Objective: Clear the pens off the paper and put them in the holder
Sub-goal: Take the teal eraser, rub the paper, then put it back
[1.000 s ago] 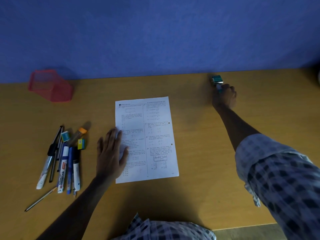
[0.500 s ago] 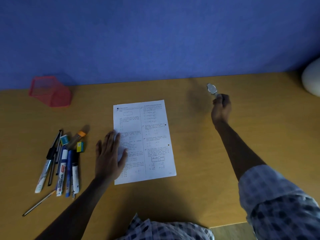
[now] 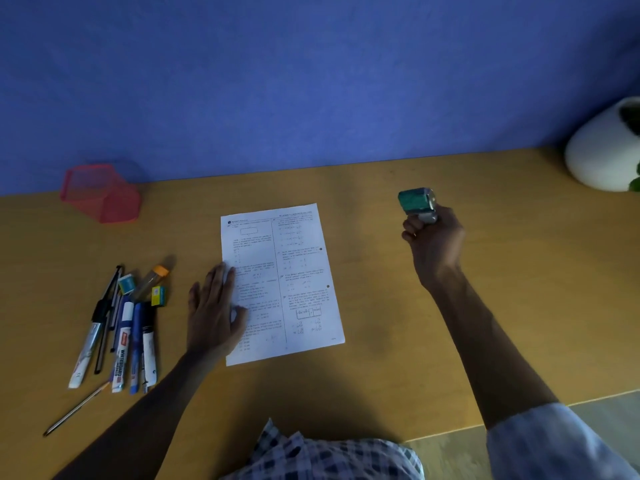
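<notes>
My left hand [image 3: 214, 313] lies flat, fingers spread, on the paper [image 3: 282, 282] – already clear. The pens [image 3: 119, 332] sit near the desk's [image 3: 381, 358] left edge, none in the pink holder [image 3: 100, 194] at the back-left corner. My right hand [image 3: 434, 245] fists around a green stapler [image 3: 415, 201].

Dim, bluish light; we see soft shadows on the tabletop [image 3: 381, 306] under both arms. Print on the paper [image 3: 294, 271] is too blurred to read. Wide-angle bending curves the tabletop's far edge.
</notes>
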Tool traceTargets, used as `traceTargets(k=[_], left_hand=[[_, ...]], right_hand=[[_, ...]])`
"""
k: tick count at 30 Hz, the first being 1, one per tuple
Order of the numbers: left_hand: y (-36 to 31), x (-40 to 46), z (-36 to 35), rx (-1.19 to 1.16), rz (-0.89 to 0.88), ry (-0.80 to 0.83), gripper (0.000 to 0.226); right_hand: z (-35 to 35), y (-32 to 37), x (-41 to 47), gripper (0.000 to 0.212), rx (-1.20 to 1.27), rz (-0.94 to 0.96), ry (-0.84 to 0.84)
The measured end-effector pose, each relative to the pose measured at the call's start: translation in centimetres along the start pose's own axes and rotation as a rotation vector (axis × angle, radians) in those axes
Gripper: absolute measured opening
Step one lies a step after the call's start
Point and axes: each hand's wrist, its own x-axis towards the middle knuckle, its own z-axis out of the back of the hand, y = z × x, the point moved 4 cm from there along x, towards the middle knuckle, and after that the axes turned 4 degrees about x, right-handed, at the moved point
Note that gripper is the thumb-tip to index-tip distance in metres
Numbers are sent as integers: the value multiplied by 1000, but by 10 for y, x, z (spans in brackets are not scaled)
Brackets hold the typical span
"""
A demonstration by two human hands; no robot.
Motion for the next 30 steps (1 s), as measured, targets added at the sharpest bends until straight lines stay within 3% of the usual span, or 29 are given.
traceTargets(k=[7,17,25,30], left_hand=[[9,0,1,49,-30,29,74],[5,-1,3,64,-40,24,75],[6,-1,3,64,-37,20,76],[6,-1,2,62,-33,20,75]], right_hand=[[-31,16,-55,30,305,-62,203],[-59,24,-107,44,447,-121,431],[-51,18,-114,44,320,-57,393],[-37,3,-114,29,127,-11,315]])
